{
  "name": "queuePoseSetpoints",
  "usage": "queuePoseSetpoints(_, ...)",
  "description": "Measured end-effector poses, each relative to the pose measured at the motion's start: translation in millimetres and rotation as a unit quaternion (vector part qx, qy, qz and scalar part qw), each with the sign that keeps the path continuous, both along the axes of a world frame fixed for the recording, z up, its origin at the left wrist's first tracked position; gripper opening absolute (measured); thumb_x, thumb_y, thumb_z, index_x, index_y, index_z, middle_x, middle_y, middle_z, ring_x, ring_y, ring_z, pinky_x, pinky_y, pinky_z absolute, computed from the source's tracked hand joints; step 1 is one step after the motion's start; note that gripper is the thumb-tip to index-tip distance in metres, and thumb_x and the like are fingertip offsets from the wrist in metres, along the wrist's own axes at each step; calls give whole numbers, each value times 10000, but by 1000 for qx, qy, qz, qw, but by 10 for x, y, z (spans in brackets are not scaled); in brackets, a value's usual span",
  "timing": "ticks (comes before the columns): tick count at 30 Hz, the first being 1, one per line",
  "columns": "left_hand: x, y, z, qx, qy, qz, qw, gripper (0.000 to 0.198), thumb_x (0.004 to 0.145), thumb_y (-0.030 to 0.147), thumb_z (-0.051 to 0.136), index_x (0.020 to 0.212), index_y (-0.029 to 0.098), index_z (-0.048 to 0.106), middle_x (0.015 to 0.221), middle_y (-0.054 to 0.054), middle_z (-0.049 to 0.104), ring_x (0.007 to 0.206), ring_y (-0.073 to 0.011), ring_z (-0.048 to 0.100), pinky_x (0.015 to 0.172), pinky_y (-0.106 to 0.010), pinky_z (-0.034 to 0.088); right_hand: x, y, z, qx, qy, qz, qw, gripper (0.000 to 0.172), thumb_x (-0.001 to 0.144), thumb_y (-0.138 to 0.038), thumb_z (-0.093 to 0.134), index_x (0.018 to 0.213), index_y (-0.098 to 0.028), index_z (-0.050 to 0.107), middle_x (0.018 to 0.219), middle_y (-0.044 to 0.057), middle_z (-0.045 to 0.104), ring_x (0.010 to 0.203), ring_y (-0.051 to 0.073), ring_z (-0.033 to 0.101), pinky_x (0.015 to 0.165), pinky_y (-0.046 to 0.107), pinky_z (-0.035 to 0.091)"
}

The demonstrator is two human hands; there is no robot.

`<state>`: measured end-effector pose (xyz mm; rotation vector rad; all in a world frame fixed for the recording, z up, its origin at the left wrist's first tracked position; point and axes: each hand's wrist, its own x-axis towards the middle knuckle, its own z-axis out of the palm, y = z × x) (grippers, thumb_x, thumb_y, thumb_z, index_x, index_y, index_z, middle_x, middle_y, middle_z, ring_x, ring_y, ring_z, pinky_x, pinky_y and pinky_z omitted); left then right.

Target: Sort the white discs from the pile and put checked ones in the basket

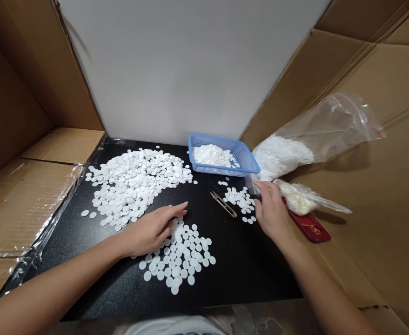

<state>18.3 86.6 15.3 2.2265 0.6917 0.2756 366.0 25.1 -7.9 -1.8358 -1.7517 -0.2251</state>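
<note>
My left hand [153,225] lies flat on the black mat [239,260], fingers stretched out over the near patch of white round discs [181,258]. My right hand [272,209] reaches toward the mat's right edge, fingers extended near a small clear bag [300,197] and a smaller scatter of discs [241,200]; nothing shows in its grasp. A large heap of white discs [134,184] spreads across the far left of the mat. Metal thread snips [223,204] lie between my hands.
A blue plastic basket [249,160] holding discs stands at the back. A large clear bag of discs [295,149] leans on the cardboard at right. A red flat case [312,228] lies under the small bag. Cardboard walls [382,186] enclose both sides.
</note>
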Motion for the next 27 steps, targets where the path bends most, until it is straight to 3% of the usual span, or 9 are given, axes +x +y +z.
queuePoseSetpoints(2,-12,13,30,-29,-18,4,999,550,1002,210,383,1543,265,298,1385,-87,627,1268,-238,590,1027,-419,482,-156,-137,-2,-3,25,48,999,444,989,-343,449,1404,-185,472,1315,186,541,1237,319,550,1012,507,475)
queuePoseSetpoints(5,-64,3,68,-61,-47,49,996,479,1021,256,373,1499,253,363,1267,-89,695,1163,-219,657,960,-392,528,-523,-349,-35,-124,64,188,972,632,979,-522,506,1523,-256,329,1456,147,501,1356,295,486,1093,498,452)
queuePoseSetpoints(8,-157,-76,61,-29,-22,46,998,497,1015,352,452,1496,253,372,1405,-123,598,1268,-252,591,1039,-441,486,-883,-506,-109,-215,40,297,929,1214,724,-741,682,1607,-211,38,1606,191,302,1477,341,308,1163,519,382)
queuePoseSetpoints(10,-225,-166,11,43,7,13,999,708,939,476,602,1543,264,298,1578,-145,393,1437,-321,400,1142,-516,373,-1065,-551,-162,-216,12,321,922,1429,615,-795,706,1593,-144,-109,1637,239,177,1515,375,181,1195,559,313)
queuePoseSetpoints(12,-275,-268,-66,122,14,-19,992,1076,770,624,739,1592,262,147,1636,-167,256,1506,-385,217,1184,-588,267,-1203,-549,-203,-201,-4,329,923,1494,593,-821,692,1573,-76,-154,1635,282,114,1523,397,105,1206,587,272)
queuePoseSetpoints(15,-295,-391,-181,189,34,-31,981,1321,636,721,764,1604,250,-2,1648,-199,187,1513,-420,138,1196,-620,203,-1364,-486,-236,-181,-8,340,923,1461,623,-832,659,1572,0,-79,1618,322,114,1518,412,89,1211,594,261)
queuePoseSetpoints(18,-271,-437,-255,199,35,-15,979,1339,639,679,780,1599,263,-57,1634,-215,226,1499,-423,197,1194,-611,232,-1498,-383,-262,-167,-4,358,918,1389,641,-813,648,1574,22,47,1592,344,190,1508,419,143,1203,602,284)
queuePoseSetpoints(24,-193,-355,-310,143,-7,52,988,1015,882,214,705,1588,370,-7,1560,-151,367,1443,-338,378,1139,-544,378,-1613,-133,-240,-182,54,362,913,975,837,-491,725,1558,-55,236,1537,295,368,1480,365,296,1194,551,342)
queuePoseSetpoints(27,-178,-291,-257,90,-50,103,989,741,965,194,549,1579,351,165,1471,-120,468,1355,-284,488,1105,-491,428,-1551,-84,-127,-183,147,358,904,640,999,-331,531,1559,-160,272,1533,197,409,1457,273,365,1191,480,367)
